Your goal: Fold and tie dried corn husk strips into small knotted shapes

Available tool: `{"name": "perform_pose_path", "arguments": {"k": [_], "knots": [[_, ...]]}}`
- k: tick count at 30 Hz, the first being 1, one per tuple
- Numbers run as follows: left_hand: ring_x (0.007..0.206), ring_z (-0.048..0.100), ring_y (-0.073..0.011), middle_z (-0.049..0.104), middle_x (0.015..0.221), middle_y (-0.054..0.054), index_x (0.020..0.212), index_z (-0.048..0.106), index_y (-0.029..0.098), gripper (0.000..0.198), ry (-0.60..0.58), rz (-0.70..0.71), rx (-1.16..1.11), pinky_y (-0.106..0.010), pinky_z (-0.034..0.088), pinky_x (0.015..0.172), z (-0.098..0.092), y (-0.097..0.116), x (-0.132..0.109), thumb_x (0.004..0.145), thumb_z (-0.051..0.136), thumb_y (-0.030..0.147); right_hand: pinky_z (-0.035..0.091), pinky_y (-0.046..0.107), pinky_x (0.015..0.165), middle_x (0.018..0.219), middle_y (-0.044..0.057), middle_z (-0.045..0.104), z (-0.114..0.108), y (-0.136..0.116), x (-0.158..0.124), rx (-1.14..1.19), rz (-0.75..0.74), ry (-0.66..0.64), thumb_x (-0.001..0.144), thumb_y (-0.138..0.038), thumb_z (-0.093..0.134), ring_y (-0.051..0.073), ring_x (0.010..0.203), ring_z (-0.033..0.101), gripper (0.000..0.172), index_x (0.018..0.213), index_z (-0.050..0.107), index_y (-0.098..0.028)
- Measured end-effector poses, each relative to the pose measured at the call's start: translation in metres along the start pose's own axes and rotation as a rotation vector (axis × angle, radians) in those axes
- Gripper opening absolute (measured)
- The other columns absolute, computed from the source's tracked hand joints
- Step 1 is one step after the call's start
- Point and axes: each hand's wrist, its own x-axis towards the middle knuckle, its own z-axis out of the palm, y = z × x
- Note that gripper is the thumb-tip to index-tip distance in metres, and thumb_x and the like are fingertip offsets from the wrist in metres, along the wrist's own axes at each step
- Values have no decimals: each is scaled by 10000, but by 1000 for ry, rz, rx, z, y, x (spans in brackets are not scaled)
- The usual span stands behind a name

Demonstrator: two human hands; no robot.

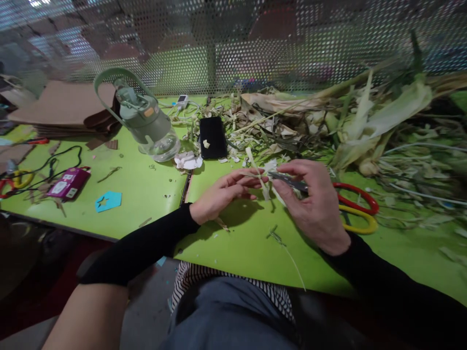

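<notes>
My left hand point(233, 189) reaches in from the left, its thumb and fingers pinched on a thin pale corn husk strip point(265, 188). Just across from it, my right hand point(315, 204) is closed around the dark blade part of a pair of scissors point(359, 198). The scissors' red and yellow handle loops stick out to the right, behind that hand. Their blade tips point left, close to the husk strip and my left fingertips. More whitish husk shows beneath the blades. Part of the scissors is hidden by my right hand.
Husk scraps point(288, 119) heap along the back and right, with a corn husk bunch point(368, 126). A black phone point(213, 138), a green water bottle point(149, 126), a purple box point(68, 183), a blue paper piece point(108, 201) and brown sheets point(62, 109) lie leftward. Perforated mesh point(226, 53) stands behind.
</notes>
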Motion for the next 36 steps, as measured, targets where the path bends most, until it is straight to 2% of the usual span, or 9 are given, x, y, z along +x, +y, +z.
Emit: {"name": "perform_pose_path", "arguments": {"k": [3, 6, 10, 14, 18, 21, 24, 28, 36], "knots": [[1451, 495, -258, 593, 1504, -62, 1247, 659, 262, 498, -109, 101, 132, -408, 484, 1109, 4, -3, -5, 781, 655, 87, 541, 466, 824, 998, 82, 683, 1, -2, -2, 12, -46, -45, 926, -376, 694, 286, 924, 648, 250, 1147, 655, -267], [1450, 480, -262, 581, 1509, -72, 1315, 621, 256, 521, -145, 158, 297, -448, 394, 1201, 7, -6, -8, 816, 666, 115, 533, 439, 755, 904, 60, 699, 2, -2, -3, 35, -80, -117, 949, -298, 650, 265, 822, 642, 163, 1108, 680, -278], [1132, 642, -202, 689, 1257, -97, 1228, 643, 197, 306, -87, 106, 299, -342, 526, 962, 7, -7, -5, 933, 633, 277, 528, 412, 749, 902, 57, 738, 1, 1, -2, -8, -187, -117, 982, -235, 581, 247, 838, 667, 98, 992, 676, -257], [800, 607, -103, 685, 971, -40, 1011, 663, 158, 195, -9, 55, 238, -241, 513, 750, 3, -2, -1, 893, 709, 306, 530, 397, 736, 911, 65, 750, -1, 1, -1, -72, -311, -148, 960, -196, 598, 244, 845, 674, 73, 988, 647, -242], [717, 586, -87, 662, 822, 4, 971, 636, 161, 189, 49, 67, 200, -214, 483, 669, 2, 1, 1, 854, 743, 263, 544, 417, 753, 905, 64, 738, -4, -4, -1, -72, -337, -159, 928, -136, 580, 253, 855, 675, 122, 957, 615, -249], [679, 575, -79, 661, 796, 14, 978, 623, 164, 175, 93, 99, 190, -216, 477, 662, 4, -2, 1, 854, 732, 223, 559, 445, 758, 959, 91, 718, -5, -8, -2, -26, -231, -150, 933, -238, 627, 274, 882, 676, 97, 1028, 615, -247], [701, 586, -80, 690, 846, -11, 980, 613, 158, 146, 75, 142, 208, -213, 472, 664, 6, -8, 0, 877, 706, 203, 563, 441, 718, 951, 108, 707, -2, -7, -3, -33, -136, -114, 934, -351, 685, 276, 827, 666, 223, 1121, 629, -244], [699, 602, -76, 688, 833, -12, 1038, 597, 154, 142, 33, 143, 281, -196, 475, 645, 9, -10, -3, 922, 658, 207, 556, 410, 721, 918, 92, 739, 0, 1, -2, -108, -263, -67, 958, -197, 636, 271, 854, 688, 124, 1071, 680, -223], [483, 570, -59, 689, 680, 16, 1204, 646, 126, 438, 19, -15, 340, -173, 412, 465, 9, 2, -5, 906, 705, 441, 565, 400, 751, 950, 88, 780, -7, 1, 1, -184, -516, -25, 926, -82, 648, 254, 857, 703, 229, 1116, 658, -210]]}}
